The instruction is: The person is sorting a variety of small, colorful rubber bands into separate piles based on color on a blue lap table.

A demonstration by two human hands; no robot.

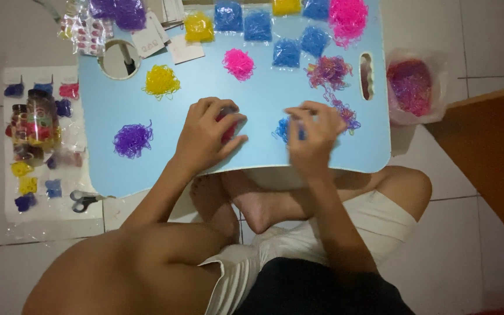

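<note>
Bands in pink and red [227, 129] are pinched shut in the left hand [208, 135] over the blue bench [164, 116]. Blue bands [282, 129] are pinched by the right hand [313, 137], beside a mixed pile [345, 112].

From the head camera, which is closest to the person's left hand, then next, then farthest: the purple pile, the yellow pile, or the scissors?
1. Purple pile, on the table just beside the left hand.
2. Yellow pile, farther up the table.
3. Scissors, on the floor.
</note>
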